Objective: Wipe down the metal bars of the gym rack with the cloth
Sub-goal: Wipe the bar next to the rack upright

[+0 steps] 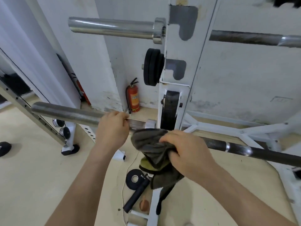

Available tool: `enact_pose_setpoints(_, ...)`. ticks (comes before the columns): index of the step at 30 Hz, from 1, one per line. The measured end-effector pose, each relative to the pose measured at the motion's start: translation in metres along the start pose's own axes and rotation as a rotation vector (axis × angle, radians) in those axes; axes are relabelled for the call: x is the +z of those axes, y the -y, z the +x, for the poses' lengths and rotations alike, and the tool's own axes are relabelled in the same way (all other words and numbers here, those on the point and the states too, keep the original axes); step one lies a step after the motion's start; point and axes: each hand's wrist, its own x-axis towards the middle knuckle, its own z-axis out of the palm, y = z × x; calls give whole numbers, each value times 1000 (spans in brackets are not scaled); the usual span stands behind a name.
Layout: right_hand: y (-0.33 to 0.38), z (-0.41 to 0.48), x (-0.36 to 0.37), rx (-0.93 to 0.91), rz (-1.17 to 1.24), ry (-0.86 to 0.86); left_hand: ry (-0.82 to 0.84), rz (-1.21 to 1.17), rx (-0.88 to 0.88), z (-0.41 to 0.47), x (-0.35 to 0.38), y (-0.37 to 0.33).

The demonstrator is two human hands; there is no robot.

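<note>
Right now the left hand [114,126] is wrapped over the lower bar [68,114], its grip closed around the sleeve just left of the collar, while the right hand [182,147] has its grip clamped on a bunched cloth [146,144] pressed against the same bar where sleeve meets shaft, beside the white rack [177,66]. That cloth is dark, soft and floppy; a loose tail hangs below the hand, so it should mould round the tube easily but may slip or unbunch if held loosely. Holding it as a wad in the palm, with fingers curled over the top of the bar, looks like the sound way to keep pressure on. As for the bar, it is rigid steel, smooth and probably slick, and the sleeve may well spin on its shaft, which would explain steadying it with the other hand. It rests low on the rack, its dark shaft [260,154] running off to the right. An upper bar [110,27] sits on a higher hook, apparently untouched, and black plates [153,69] hang on a peg at the upright. A fire extinguisher [133,97] stands in the corner behind.
</note>
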Motion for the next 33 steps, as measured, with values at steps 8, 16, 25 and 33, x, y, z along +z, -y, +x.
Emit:
enact_pose_setpoints(8, -38, 3, 10, 230, -200, -56, 19, 4, 260, -19, 34, -77)
enact_pose_setpoints(16, -77, -38, -19, 343, -228, -228, -27, -241, 140, -56, 12, -66)
enact_pose_setpoints(25, -56, 11, 10, 260, -352, -102, -3, 40, 99, -2, 28, -64)
enact_pose_setpoints(33, -65, -33, 2, 136, -459, -169, 102, 112, 21, 11, 22, -72)
